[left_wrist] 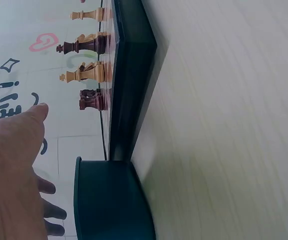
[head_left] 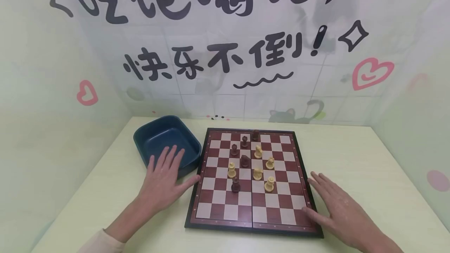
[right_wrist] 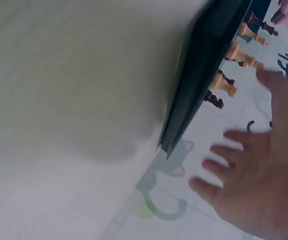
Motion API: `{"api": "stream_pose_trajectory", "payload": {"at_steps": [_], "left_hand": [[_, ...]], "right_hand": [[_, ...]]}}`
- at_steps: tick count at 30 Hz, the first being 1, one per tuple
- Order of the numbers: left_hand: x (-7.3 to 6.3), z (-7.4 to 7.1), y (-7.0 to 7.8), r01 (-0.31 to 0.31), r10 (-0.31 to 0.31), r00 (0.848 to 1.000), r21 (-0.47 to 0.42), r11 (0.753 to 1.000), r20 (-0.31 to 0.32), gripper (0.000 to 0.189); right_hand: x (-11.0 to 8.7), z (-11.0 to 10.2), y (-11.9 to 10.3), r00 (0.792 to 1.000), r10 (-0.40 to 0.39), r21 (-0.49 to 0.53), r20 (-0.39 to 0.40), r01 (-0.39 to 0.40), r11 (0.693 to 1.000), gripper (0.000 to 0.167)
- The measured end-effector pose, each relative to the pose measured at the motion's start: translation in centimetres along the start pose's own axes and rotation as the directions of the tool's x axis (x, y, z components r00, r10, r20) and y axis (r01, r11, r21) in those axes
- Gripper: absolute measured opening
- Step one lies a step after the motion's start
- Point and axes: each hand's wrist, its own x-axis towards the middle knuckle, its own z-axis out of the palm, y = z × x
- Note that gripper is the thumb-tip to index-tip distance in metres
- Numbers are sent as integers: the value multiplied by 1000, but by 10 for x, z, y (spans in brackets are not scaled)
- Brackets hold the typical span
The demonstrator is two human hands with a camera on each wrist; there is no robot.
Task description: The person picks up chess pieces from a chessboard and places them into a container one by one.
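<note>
A chessboard with red-brown and white squares lies on the table, bearing several upright pieces. Among the light ones are a king and a rook; a dark knight and a dark king are nearby. My left hand hovers with spread fingers over the near side of a dark blue tray, its thumb near the board's left edge. My right hand is beside the board's right edge, fingers extended and holding nothing. In the right wrist view that hand appears raised above the tabletop.
The pale wooden table runs back to a printed backdrop with large dark lettering and pink hearts. Similar light panels stand at both sides. The tray sits close against the board's upper left side.
</note>
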Motion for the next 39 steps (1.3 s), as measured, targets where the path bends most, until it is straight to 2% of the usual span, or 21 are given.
{"api": "stream_pose_trajectory", "payload": {"at_steps": [3,7,11,15,18,27,39], "left_hand": [[-1,0,-1,1,-1,1000,-7,1000,-14,100],[-1,-1,-1,-6,5,999,-8,1000,-36,100],[-1,-2,-1,-11,10,999,-10,1000,-41,99],[-1,-3,-2,-12,11,999,-14,1000,-43,99],[-2,-3,-2,-15,14,998,-16,1000,-57,98],[-5,-2,-1,-28,27,995,-14,1000,-100,95],[-1,-1,4,-90,82,981,-40,995,-175,89]], "right_hand": [[-1,2,-3,996,18,19,83,-20,1000,93],[-1,5,-6,992,45,26,122,-48,999,100],[-3,8,-4,991,24,58,133,-32,998,98],[-7,14,-1,991,-66,91,118,55,994,90],[-9,18,0,988,-104,70,113,96,993,89],[-11,18,-4,984,-57,58,171,48,997,93],[-9,17,-3,980,-76,58,183,67,996,91]]}}
